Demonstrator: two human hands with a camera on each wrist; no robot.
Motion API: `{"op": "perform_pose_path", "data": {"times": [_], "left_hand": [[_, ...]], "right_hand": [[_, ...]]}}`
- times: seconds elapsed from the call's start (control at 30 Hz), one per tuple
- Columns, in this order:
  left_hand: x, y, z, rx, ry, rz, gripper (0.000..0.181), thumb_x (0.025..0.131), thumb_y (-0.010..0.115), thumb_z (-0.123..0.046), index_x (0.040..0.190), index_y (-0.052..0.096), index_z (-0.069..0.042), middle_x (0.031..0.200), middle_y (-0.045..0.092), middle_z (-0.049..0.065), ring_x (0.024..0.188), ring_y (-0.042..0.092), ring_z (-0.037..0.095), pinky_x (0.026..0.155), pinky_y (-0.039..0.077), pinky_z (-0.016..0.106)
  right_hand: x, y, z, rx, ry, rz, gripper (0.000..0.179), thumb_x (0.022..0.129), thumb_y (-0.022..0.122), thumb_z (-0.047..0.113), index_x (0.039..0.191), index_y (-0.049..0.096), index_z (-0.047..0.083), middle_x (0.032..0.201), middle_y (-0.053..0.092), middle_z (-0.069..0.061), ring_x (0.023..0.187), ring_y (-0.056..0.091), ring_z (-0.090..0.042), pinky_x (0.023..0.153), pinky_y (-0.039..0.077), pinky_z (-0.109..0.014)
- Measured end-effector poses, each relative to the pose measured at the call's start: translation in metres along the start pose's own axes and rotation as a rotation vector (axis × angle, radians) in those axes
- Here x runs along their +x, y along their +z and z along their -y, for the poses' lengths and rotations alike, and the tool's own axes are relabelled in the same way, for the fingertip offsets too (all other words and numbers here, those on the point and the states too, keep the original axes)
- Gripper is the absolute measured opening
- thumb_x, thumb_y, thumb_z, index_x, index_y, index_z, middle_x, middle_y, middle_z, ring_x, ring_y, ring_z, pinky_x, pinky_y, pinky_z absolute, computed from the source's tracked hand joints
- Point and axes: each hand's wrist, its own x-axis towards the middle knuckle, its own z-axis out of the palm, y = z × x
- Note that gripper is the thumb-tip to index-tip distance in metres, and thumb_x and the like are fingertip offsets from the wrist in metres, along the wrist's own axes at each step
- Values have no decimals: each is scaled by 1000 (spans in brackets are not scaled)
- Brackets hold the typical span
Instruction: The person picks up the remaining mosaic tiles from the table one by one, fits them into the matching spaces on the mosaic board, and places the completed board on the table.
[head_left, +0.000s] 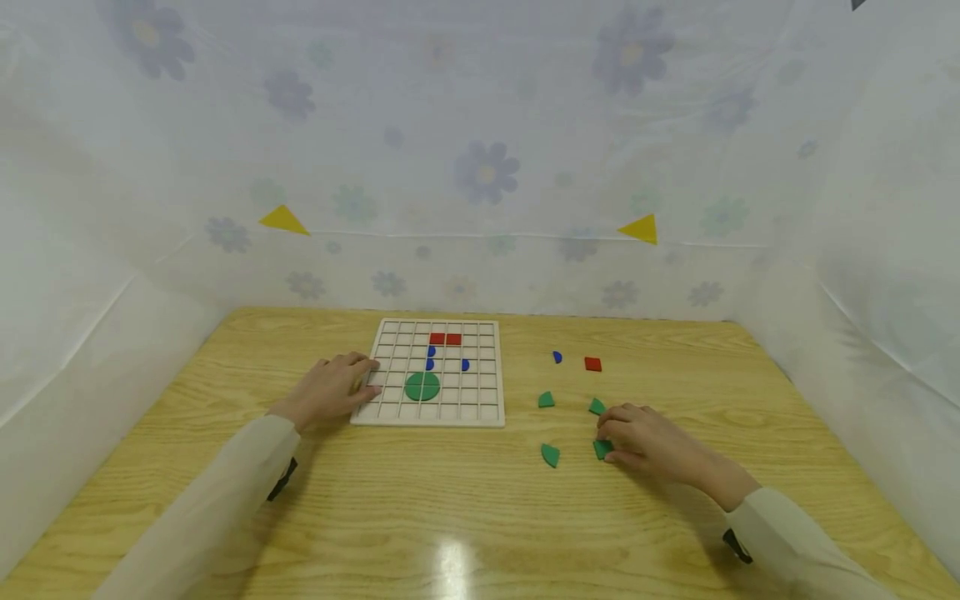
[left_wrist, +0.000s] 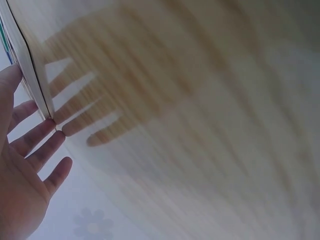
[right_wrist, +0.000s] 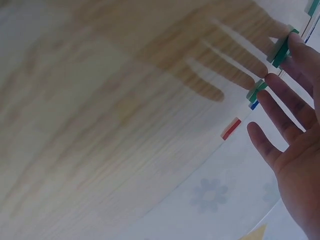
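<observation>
A white grid board (head_left: 491,408) lies left of centre in the head view. It carries red squares (head_left: 446,339), blue half-circles (head_left: 431,364) and a green circle (head_left: 422,386) made of quarter pieces. Along its left edge rests my left hand (head_left: 330,389), thumb and fingertips touching the rim, fingers mostly straight. On the table to the right, my right hand (head_left: 654,442) pinches a green quarter-circle piece (head_left: 602,449) between thumb and index finger. That piece (right_wrist: 281,52) appears low at the table surface in the right wrist view; the other fingers are spread.
Loose pieces lie right of the board: green quarter-circles (head_left: 546,400), a blue half-circle (head_left: 557,357) and a red square (head_left: 592,364). One green quarter (head_left: 596,406) is just beyond my right fingers. Flowered white sheeting (head_left: 480,275) encloses the wooden table (head_left: 360,517).
</observation>
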Motion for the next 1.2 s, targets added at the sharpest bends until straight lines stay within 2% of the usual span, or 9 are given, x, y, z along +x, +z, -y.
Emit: {"op": "perform_pose_path", "data": {"times": [0.4, 0.83, 1.2], "left_hand": [[1, 5, 3, -18, -9, -8, 49, 91, 52, -38, 130, 51, -7, 129, 50, 17, 116, 49, 38, 91, 38, 58], [2, 7, 5, -23, -4, -7, 49, 92, 52, -37, 129, 52, -6, 128, 50, 17, 115, 50, 37, 91, 39, 57], [2, 7, 5, -34, -1, -3, 48, 92, 53, -37, 129, 52, -6, 128, 50, 16, 115, 49, 36, 91, 39, 57]], "right_hand": [[1, -1, 0, -13, 21, 3, 22, 77, 73, 22, 96, 63, 18, 101, 61, 4, 90, 56, -13, 71, 47, -36], [13, -7, -8, -53, -40, -82, 27, 68, 79, 18, 91, 64, 15, 96, 61, 0, 86, 56, -15, 67, 47, -35], [36, -9, -10, -19, -6, -9, 22, 75, 74, 20, 93, 62, 16, 102, 62, -3, 89, 57, -17, 71, 47, -37]]}}
